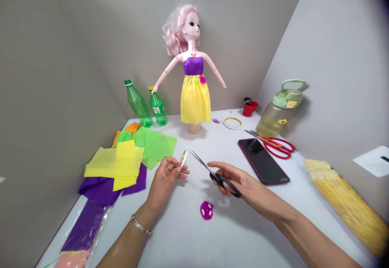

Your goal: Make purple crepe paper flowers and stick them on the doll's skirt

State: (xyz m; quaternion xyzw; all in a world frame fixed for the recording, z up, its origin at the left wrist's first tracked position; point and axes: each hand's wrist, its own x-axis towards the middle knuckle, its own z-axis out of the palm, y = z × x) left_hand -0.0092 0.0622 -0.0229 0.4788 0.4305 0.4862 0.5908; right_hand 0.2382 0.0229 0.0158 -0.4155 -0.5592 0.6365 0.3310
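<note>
At the near left, a clear plastic sleeve (83, 223) with purple and pink inside is cut off by the lower edge. Beyond it, purple sheets (100, 189) lie partly hidden under yellow sheets (106, 162), with green sheets (154, 142) farther back; how many there are cannot be told. Two green bottles (136, 102) stand at the far left, the smaller one's neck partly behind the doll's arm. The left hand (167, 177) pinches a narrow tape roll (183, 158) between thumb and fingers, its lower part covered by them. The doll (196, 98) stands at the far middle, legs hidden by its yellow skirt. Nearer, a magenta piece (207, 210) bearing white patches lies flat. The right hand (234, 177) is curled around the handles of black scissors (225, 183), blades almost together and pointing left toward the roll; the palm hides some fingers. Right of it lie a dark phone (263, 160) and red-handled scissors (275, 143), before a water bottle (270, 118). At the near right, a blurred yellow bundle (346, 203) is hard to identify. The worktop (179, 235) is white, enclosed by plain grey walls (127, 25).
</note>
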